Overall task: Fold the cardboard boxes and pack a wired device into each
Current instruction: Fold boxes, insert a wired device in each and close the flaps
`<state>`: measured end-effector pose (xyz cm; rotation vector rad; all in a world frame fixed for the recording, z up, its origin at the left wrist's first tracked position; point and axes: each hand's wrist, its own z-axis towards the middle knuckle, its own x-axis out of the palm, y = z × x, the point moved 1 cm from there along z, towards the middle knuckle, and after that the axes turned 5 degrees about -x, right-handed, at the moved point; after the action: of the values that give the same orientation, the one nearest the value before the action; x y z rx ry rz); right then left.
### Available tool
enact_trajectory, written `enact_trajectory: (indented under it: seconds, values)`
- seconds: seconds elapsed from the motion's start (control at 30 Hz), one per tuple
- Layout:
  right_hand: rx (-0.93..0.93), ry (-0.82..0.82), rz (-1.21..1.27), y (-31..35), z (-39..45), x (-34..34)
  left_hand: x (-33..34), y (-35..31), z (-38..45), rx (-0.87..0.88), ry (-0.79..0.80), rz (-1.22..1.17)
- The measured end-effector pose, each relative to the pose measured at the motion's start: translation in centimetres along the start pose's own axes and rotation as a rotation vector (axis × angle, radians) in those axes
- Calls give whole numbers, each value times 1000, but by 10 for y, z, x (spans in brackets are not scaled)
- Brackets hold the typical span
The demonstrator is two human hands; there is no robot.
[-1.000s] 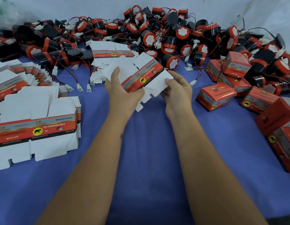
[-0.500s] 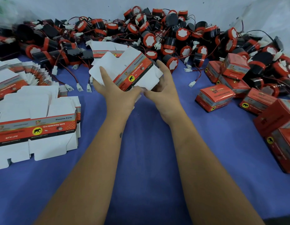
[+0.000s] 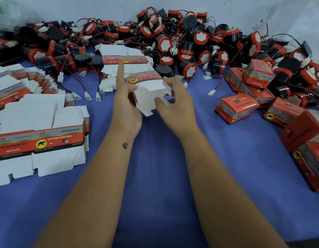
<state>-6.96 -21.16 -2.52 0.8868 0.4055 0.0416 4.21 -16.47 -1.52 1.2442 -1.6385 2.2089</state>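
White cardboard fills the space between my hands: a half-formed box point(image 3: 149, 94) held just above the blue cloth point(image 3: 155, 176), its printed red band facing away from me and a loose flap hanging toward my wrists. My left hand point(image 3: 125, 104) grips its left side with curled fingers, while the forefinger sticks straight up past the box's top edge. My right hand point(image 3: 176, 102) pinches the right side, thumb on the near white panel, fingers hooked over the far corner.

Close behind the box lies a small stack of flat blanks point(image 3: 124, 58), touching the heap of red-and-black wired devices point(image 3: 182, 43) that runs along the back wall. At my left sits a bigger stack of flat blanks point(image 3: 40, 140), its nearest edge well apart from my left forearm. At my right the finished red boxes point(image 3: 236, 108) cluster, the closest one near my right hand but not touching. Loose white connectors point(image 3: 87, 95) lie on the cloth left of my hands. Between my forearms and toward me the cloth is bare.
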Motion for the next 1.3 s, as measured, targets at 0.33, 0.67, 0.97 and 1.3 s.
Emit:
enact_trajectory:
  seconds: [0.33,0.67,0.97,1.3]
  values:
    - [71,226,161,9,0,-5,-8,-4,9,-112,-31,18]
    - [-54,118,-1,2,3,-6,-13,-15,4,-170,-8,189]
    - [128,-46,256,7,4,-10,0,-3,-10,-59,-24,846]
    - [233,-203,197,8,9,-10,8,-5,-12,246,248,722]
